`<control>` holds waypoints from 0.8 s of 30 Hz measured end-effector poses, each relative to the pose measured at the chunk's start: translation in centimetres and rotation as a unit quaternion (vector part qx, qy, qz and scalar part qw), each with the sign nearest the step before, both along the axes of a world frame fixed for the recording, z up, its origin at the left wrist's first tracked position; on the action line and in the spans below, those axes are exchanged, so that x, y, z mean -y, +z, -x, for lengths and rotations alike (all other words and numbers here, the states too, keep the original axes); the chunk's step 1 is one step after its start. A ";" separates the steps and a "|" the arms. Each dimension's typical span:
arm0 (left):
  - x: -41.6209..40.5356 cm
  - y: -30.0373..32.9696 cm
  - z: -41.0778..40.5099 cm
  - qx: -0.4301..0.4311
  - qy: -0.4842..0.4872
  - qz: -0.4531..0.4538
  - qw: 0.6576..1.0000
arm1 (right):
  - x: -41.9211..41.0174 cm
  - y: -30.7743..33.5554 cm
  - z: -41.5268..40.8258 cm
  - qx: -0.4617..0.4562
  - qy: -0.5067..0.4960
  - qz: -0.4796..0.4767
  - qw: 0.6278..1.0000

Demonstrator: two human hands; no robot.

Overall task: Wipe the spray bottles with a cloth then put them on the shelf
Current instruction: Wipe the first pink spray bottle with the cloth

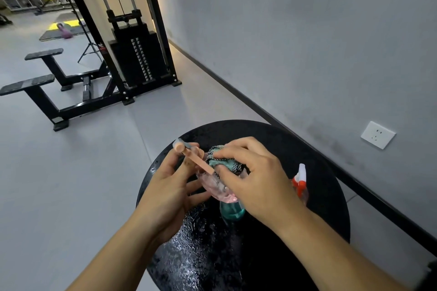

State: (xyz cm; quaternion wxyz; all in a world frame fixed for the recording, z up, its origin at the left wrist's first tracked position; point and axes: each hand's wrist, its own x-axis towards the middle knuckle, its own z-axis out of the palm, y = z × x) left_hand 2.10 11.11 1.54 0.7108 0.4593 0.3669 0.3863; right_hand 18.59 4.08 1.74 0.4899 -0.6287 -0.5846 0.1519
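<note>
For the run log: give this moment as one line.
left hand: holds clear pink plastic spray bottle | right hand: wipes it with teal patterned cloth | round black table

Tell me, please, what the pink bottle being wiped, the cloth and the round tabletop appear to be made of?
Pink bottle: seemingly clear tinted plastic, glossy; light passes through it. Cloth: soft woven or knitted fabric, teal with a black-and-white pattern; it bunches under the right hand. Tabletop: black, shiny and mottled, perhaps stone or lacquer; unclear.
</note>
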 end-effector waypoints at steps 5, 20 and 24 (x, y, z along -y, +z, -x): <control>-0.4 0.4 0.8 0.011 0.025 -0.012 1.000 | 0.0 -0.1 -0.6 -0.045 -0.046 0.025 0.998; -0.9 1.4 1.4 0.055 0.063 -0.040 0.996 | -0.1 -0.2 -0.8 -0.075 -0.080 -0.003 0.994; -0.7 1.0 1.2 0.039 0.056 -0.032 0.997 | 0.3 0.3 -0.3 -0.048 -0.041 -0.026 0.998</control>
